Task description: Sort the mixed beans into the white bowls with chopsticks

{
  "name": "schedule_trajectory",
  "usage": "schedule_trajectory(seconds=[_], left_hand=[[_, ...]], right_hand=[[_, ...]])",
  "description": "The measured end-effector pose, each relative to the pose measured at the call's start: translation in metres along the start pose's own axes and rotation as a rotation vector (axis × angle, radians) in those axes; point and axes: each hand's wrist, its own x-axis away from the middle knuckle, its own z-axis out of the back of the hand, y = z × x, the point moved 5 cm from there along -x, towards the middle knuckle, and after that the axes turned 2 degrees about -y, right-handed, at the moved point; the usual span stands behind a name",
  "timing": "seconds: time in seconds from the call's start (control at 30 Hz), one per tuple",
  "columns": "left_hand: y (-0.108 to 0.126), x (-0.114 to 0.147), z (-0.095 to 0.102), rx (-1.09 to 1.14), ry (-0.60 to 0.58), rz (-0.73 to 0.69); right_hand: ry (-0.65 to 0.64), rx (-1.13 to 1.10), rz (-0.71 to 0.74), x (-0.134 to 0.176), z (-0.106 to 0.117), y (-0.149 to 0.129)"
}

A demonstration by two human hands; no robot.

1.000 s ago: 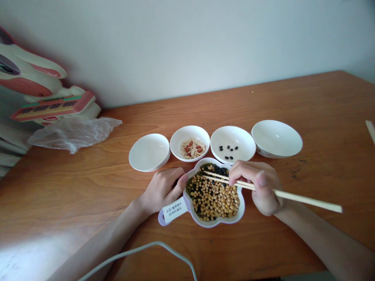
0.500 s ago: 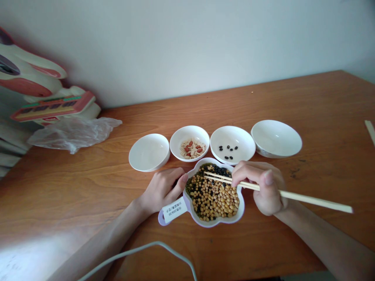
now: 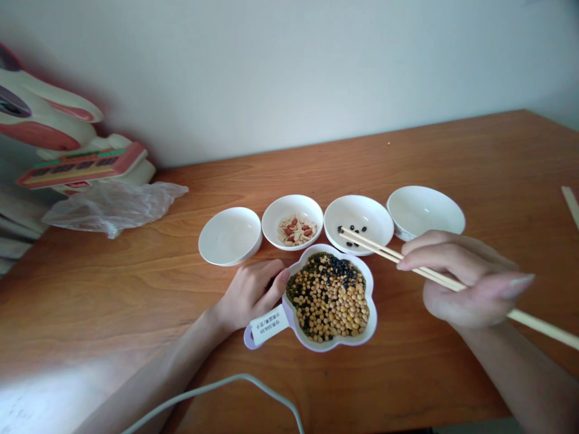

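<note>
My right hand (image 3: 465,277) is closed round a pair of wooden chopsticks (image 3: 434,276). Their tips reach into a white bowl (image 3: 359,208) holding several black beans (image 3: 357,229); whether a bean is pinched between them I cannot tell. A purple-rimmed, flower-shaped dish (image 3: 371,328) with a labelled handle is filled with mixed yellow, black and green beans (image 3: 330,301). My left hand (image 3: 253,292) grips the dish's left rim, thumb against the edge and the other fingers curled, partly hidden. Left of the black-bean bowl, a second white bowl (image 3: 289,204) contains peanuts (image 3: 296,230), some red-skinned.
White bowls stand at the row's left end (image 3: 230,235) and right end (image 3: 425,211). A clear plastic bag (image 3: 117,205) lies before a toy keyboard (image 3: 85,163) at left. A pale cable (image 3: 244,377) crosses the front; a light stick (image 3: 570,205) lies far right.
My right hand has moved right and slightly up, carrying the chopstick tips from the bean-filled dish into the black-bean bowl. My left hand stays on the dish.
</note>
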Motion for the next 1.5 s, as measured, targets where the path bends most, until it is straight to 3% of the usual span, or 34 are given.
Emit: schedule_trajectory(seconds=[0.07, 0.13, 0.27, 0.43, 0.63, 0.83, 1.5], left_hand=[[0.0, 0.0, 0.0, -0.003, -0.004, 0.002], [0.001, 0.0, 0.0, -0.008, -0.001, -0.003], [0.002, 0.0, 0.0, -0.015, 0.003, -0.01], [0.002, -0.001, -0.001, -0.012, 0.002, -0.009], [0.001, -0.001, -0.002, -0.008, -0.001, 0.009], [0.003, -0.003, -0.003, -0.002, -0.008, 0.013], [0.003, -0.002, -0.003, 0.0, 0.004, -0.009]], right_hand=[[0.124, 0.11, 0.151, 0.002, 0.004, 0.0], [0.106, 0.204, 0.201, 0.003, 0.0, 0.002], [0.064, 0.228, 0.118, -0.002, -0.003, 0.003], [0.055, 0.034, 0.053, -0.005, -0.007, -0.007], [-0.158, -0.169, 0.132, 0.005, -0.036, -0.01], [-0.261, -0.247, 0.049, 0.009, -0.054, -0.006], [-0.276, -0.266, -0.005, 0.011, -0.054, 0.0]])
